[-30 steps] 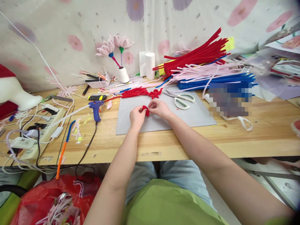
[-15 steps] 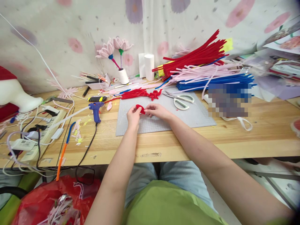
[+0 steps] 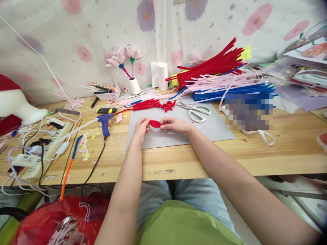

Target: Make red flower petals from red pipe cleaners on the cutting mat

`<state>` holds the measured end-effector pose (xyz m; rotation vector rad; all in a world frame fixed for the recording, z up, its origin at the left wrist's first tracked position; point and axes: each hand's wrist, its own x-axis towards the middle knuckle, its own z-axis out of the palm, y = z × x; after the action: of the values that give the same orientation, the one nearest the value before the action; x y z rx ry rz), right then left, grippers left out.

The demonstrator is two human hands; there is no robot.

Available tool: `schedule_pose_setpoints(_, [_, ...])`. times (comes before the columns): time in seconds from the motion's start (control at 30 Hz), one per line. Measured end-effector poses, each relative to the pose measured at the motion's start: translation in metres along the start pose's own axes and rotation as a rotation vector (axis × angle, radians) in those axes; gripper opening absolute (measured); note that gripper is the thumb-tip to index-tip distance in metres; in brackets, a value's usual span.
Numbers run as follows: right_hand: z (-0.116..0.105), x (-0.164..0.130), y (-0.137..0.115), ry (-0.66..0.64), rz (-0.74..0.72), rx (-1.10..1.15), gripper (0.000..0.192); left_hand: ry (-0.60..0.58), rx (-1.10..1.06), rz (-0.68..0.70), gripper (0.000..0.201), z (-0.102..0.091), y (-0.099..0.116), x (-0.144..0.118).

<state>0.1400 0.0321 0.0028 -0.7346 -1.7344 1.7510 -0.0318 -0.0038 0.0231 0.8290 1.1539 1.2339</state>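
Between my two hands is a red pipe-cleaner petal, fuzzy and pointed at both ends, held over the grey cutting mat. My left hand is closed on its left end. The right end is pinched by my right hand. Just behind my hands, at the mat's back edge, lie a bundle of red pipe cleaners and a bent red pipe-cleaner piece. Scissors with pale green handles rest on the mat to the right.
A blue hot glue gun and a utility knife lie left of the mat. Cables cross a power strip. Red, pink and blue pipe-cleaner stacks lie behind. Pink flowers stand in a white spool. A red bag hangs below.
My hands have moved apart, the left one to the left. The red petal, earlier bunched and partly covered by fingers, now shows stretched out lengthwise between them.
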Motion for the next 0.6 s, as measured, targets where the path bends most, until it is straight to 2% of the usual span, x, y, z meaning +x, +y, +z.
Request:
schedule_pose_setpoints(0.07, [-0.002,-0.004,-0.003,-0.03,0.012,0.076,0.023,-0.089,0.017,0.0,0.033,0.0,-0.001,-0.001])
schedule_pose_setpoints(0.2, [-0.006,-0.008,-0.006,0.01,0.0,0.234,0.023,-0.218,-0.084,-0.052,0.034,0.004,-0.001,-0.005])
schedule_pose_setpoints(0.33, [-0.007,-0.007,-0.003,-0.01,-0.008,0.327,0.022,-0.242,-0.221,-0.071,0.034,0.008,0.0,-0.007])
schedule_pose_setpoints(0.6, [-0.008,-0.004,0.004,0.009,-0.014,0.344,0.019,-0.26,-0.446,-0.107,0.029,0.013,-0.003,-0.006])
